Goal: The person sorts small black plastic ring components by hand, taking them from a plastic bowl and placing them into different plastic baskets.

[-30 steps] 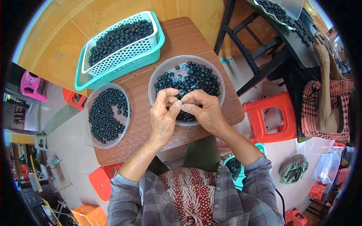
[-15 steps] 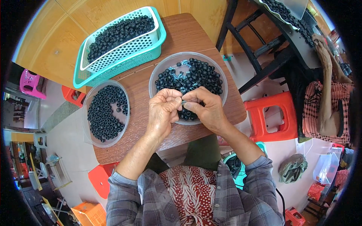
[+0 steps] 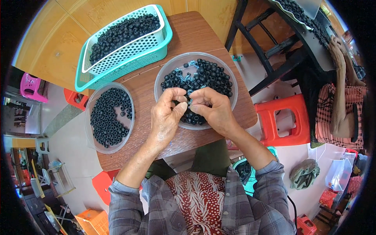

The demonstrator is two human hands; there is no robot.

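Note:
Above a round clear tub (image 3: 158,80), both hands work close together. My right hand (image 3: 215,109) pinches a small dark and pale-blue piece (image 3: 190,102) between thumb and forefinger; its exact kind is too small to make out. My left hand (image 3: 166,113) is just left of it, thumb and curled forefinger apart, with nothing visible between them. Black bead-like pieces with holes (image 3: 215,76) fill the tub beneath, among them several small blue-and-white pieces (image 3: 186,77). The hands hide the tub's near middle.
At left on the brown table (image 3: 188,27) stands another clear tub (image 3: 132,117) of black rings (image 3: 107,119). Behind it, a white basket of black pieces (image 3: 125,35) sits inside a teal basket (image 3: 166,45). A red stool (image 3: 303,121) stands at right; a co-worker's hands (image 3: 337,49) are at a dark table.
My left thumb and fingers have come away from the small piece and parted. My right hand keeps its pinch in nearly the same place.

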